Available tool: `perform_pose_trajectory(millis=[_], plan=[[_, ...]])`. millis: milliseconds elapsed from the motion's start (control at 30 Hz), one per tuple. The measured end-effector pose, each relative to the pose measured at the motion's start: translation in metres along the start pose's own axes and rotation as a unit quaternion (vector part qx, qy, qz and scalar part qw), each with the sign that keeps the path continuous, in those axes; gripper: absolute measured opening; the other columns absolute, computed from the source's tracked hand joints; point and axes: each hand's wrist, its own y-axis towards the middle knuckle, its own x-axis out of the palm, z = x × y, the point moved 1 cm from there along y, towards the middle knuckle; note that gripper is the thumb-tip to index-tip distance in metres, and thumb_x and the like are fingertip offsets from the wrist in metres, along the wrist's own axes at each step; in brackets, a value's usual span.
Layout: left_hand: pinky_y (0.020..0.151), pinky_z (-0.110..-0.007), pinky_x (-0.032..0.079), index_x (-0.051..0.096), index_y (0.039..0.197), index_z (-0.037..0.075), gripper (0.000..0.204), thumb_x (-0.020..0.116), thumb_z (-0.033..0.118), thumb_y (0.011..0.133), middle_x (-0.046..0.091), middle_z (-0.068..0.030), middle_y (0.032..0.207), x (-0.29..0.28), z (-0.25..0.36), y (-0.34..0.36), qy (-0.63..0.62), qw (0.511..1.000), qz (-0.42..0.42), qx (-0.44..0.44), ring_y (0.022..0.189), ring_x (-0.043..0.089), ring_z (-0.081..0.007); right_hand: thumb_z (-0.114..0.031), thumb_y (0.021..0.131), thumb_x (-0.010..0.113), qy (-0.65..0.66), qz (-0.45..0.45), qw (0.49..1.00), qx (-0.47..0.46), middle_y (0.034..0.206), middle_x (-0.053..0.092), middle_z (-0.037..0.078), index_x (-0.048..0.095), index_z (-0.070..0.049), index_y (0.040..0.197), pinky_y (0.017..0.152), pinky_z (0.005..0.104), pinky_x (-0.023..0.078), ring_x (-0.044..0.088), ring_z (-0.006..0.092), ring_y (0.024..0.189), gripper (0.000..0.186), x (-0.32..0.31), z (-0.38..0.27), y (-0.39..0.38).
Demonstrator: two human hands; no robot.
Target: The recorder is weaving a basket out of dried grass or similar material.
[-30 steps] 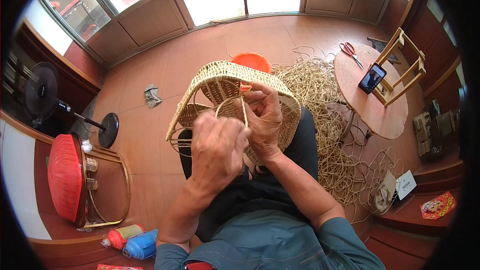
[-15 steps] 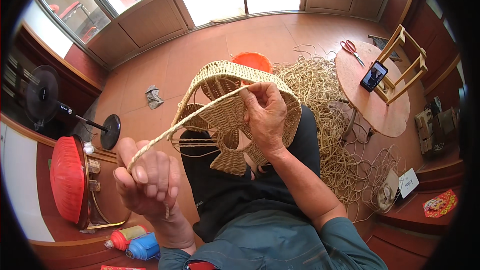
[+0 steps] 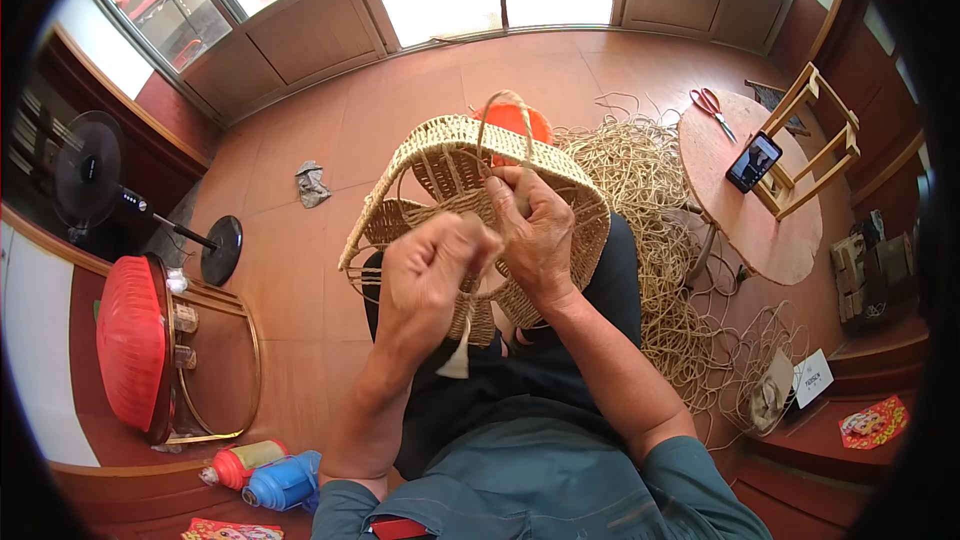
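Note:
A straw-coloured woven basket point(image 3: 400, 155) lies tilted across my lap, its open frame and inner woven panels showing. My right hand point(image 3: 537, 235) is closed at its middle, thumb and fingers pinching the twisted straw cord point(image 3: 482, 120), which arches up in a loop above the far rim. My left hand point(image 3: 440, 265), slightly blurred, is curled closed just left of the right one, in front of the weave. From beneath it hangs the cord's pale frayed end. The two hands nearly touch and hide part of the panels.
A big heap of loose cord point(image 3: 650, 240) spreads over the floor at right, by an orange container point(image 3: 530, 122). The round table point(image 3: 720, 210) bears scissors point(image 3: 712, 112), a phone point(image 3: 754, 162) and a wooden frame point(image 3: 838, 155). At left stand a fan point(image 3: 88, 175) and two flasks point(image 3: 280, 480).
My left hand has come from the lower left up beside the right hand. The cord, stretched taut to the left before, now loops above the basket's far rim.

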Motion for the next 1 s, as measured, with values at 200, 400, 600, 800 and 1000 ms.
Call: perform_pose_trajectory(millis=[200, 400, 600, 800, 1000], plan=[[0.065, -0.037, 0.057, 0.067, 0.119, 0.003, 0.012, 0.070, 0.010, 0.110, 0.076, -0.0100, 0.095, 0.015, -0.029, 0.037, 0.368, 0.880, 0.189, 0.235, 0.073, 0.071, -0.0183, -0.014, 0.108, 0.071, 0.058, -0.064, 0.995, 0.059, 0.096, 0.078, 0.014, 0.077, 0.001, 0.121, 0.077, 0.0347, 0.059, 0.072, 0.0161, 0.082, 0.021, -0.003, 0.002, 0.004], [0.066, -0.038, 0.057, 0.057, 0.109, 0.005, 0.016, 0.071, 0.000, 0.105, 0.069, -0.0093, 0.089, 0.024, -0.052, 0.057, 0.297, 0.909, 0.182, 0.227, 0.073, 0.072, -0.0193, -0.013, 0.109, 0.069, 0.043, -0.065, 0.997, -0.015, 0.097, 0.079, 0.016, 0.076, 0.001, 0.123, 0.084, 0.0363, 0.060, 0.075, 0.0156, 0.090, 0.021, -0.011, 0.002, 0.006], [0.062, -0.027, 0.051, 0.056, 0.111, 0.008, 0.017, 0.070, 0.000, 0.107, 0.068, -0.0028, 0.097, 0.030, -0.065, 0.049, 0.063, 0.962, 0.188, 0.190, 0.068, 0.059, -0.0097, -0.009, 0.110, 0.069, 0.058, -0.063, 0.996, 0.000, 0.097, 0.078, 0.009, 0.073, 0.001, 0.122, 0.072, 0.0296, 0.058, 0.069, 0.0101, 0.081, 0.016, -0.009, 0.003, 0.002], [0.049, -0.016, 0.032, 0.057, 0.119, 0.012, 0.014, 0.070, 0.015, 0.114, 0.062, 0.0047, 0.092, 0.008, -0.054, 0.036, -0.214, 0.972, 0.083, 0.045, 0.062, 0.041, 0.0021, -0.007, 0.112, 0.067, 0.082, -0.063, 0.994, 0.019, 0.093, 0.073, 0.002, 0.067, -0.001, 0.123, 0.055, 0.0213, 0.051, 0.062, 0.0029, 0.068, 0.013, -0.006, 0.004, -0.002], [0.054, -0.017, 0.028, 0.060, 0.143, 0.007, 0.029, 0.058, 0.025, 0.120, 0.043, 0.0097, 0.078, -0.025, -0.050, 0.013, -0.129, 0.988, 0.077, 0.038, 0.062, 0.034, 0.0006, -0.001, 0.110, 0.067, 0.122, -0.061, 0.989, 0.057, 0.088, 0.075, 0.004, 0.068, 0.003, 0.122, 0.059, 0.0254, 0.053, 0.063, 0.0042, 0.066, 0.013, -0.004, 0.009, 0.004]])
